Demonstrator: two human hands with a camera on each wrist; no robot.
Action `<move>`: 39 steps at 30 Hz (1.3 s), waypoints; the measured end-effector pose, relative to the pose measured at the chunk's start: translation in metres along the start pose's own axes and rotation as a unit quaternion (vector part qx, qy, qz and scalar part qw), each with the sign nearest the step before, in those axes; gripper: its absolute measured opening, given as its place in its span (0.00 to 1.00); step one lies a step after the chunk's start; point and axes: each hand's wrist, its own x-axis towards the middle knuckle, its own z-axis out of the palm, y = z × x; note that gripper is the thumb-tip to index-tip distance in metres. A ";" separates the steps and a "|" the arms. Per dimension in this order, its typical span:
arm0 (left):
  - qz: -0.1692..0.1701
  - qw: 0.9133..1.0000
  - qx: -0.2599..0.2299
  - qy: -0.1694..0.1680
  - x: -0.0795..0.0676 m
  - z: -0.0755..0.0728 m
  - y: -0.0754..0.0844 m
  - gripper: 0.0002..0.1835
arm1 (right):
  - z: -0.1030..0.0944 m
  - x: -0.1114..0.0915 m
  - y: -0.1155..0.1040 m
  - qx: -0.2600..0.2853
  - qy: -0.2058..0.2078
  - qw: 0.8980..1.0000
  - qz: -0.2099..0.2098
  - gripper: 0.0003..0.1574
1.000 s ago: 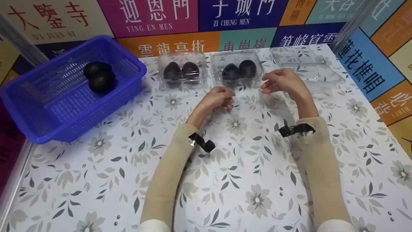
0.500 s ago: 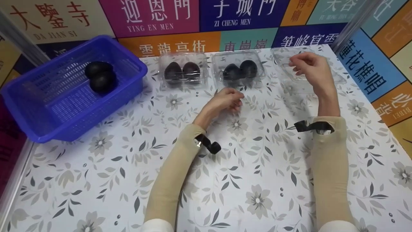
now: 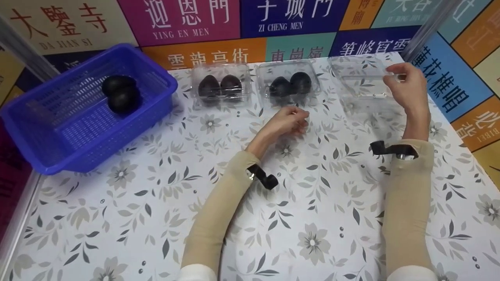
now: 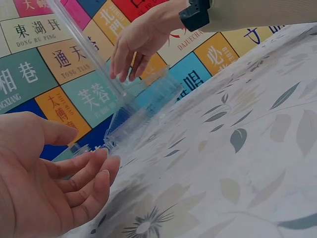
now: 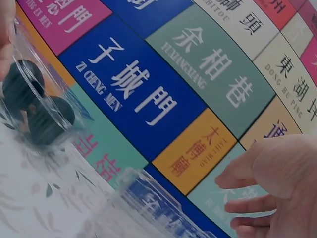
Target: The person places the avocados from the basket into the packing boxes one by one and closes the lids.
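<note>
My left hand (image 3: 288,121) hovers over the table in front of the middle clear plastic box (image 3: 287,68). Its fingers are loosely bent with nothing in them, as the left wrist view shows. At the right, my right hand (image 3: 410,88) is over the right edge of an open clear box (image 3: 365,93) that has no fruit in it. Thumb and fingers stand apart and hold nothing in the right wrist view. Two dark, egg-shaped fruits (image 3: 300,82), like avocados, lie in the middle box. Another pair of dark fruits (image 3: 231,85) sits in the left clear box (image 3: 220,69).
A blue plastic basket (image 3: 97,156) stands at the left with two dark fruits (image 3: 124,99) inside. Printed wall panels (image 3: 289,23) rise right behind the row of boxes. The table cloth (image 3: 250,218) has a grey leaf pattern.
My right hand has moved right, from beside the middle box to the right edge of the open box. My left hand has drifted a little to the right. Fruits and boxes stay put.
</note>
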 end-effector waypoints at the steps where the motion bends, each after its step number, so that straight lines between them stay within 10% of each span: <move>1: 0.002 1.000 0.003 0.003 0.001 0.002 0.000 0.17 | -0.002 0.000 0.003 -0.012 0.004 1.000 0.005 0.23; 21: 0.007 1.000 -0.025 0.003 0.008 0.030 0.000 0.10 | -0.029 0.005 0.055 0.001 0.014 0.988 0.155 0.34; 31: -0.001 1.000 -0.021 0.015 0.013 0.046 -0.002 0.10 | -0.050 0.001 0.064 0.036 -0.141 0.967 0.207 0.43; 39: 0.015 0.999 -0.027 0.017 0.021 0.061 -0.005 0.10 | -0.062 -0.002 0.068 0.028 -0.264 0.946 0.186 0.25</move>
